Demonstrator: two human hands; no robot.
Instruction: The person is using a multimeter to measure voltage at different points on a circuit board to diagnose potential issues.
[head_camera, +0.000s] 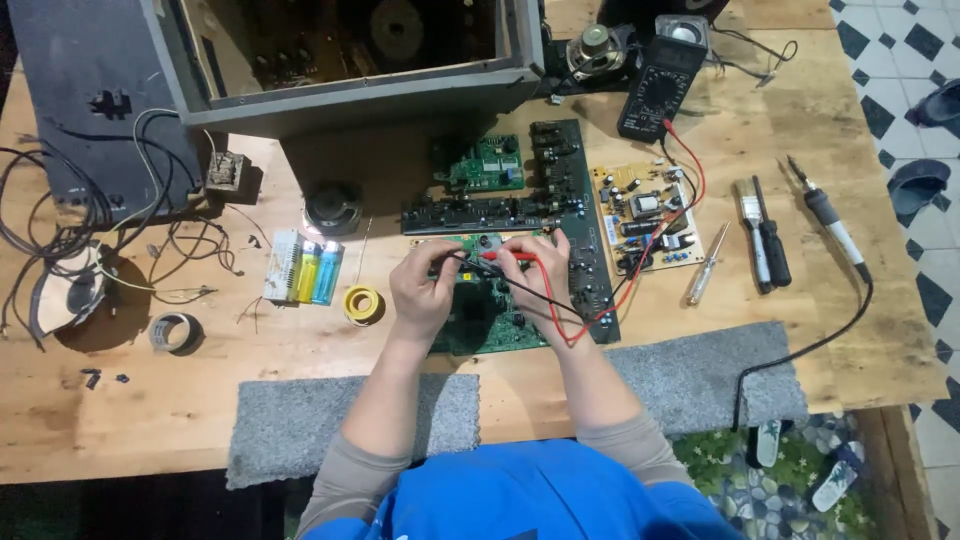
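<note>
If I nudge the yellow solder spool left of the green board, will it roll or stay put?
The solder spool lies flat on the wooden table, hole up, so it would probably slide, not roll. It looks small and likely light. Stood on edge, its round rim could roll.

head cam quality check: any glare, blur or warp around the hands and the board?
Head view: lighting even, no glare on the green circuit board; left hand and right hand sharp, no motion blur; wide-angle warp bends the table edge; the open grey cabinet casts a soft shadow beneath; fine board parts too small to resolve.
</note>
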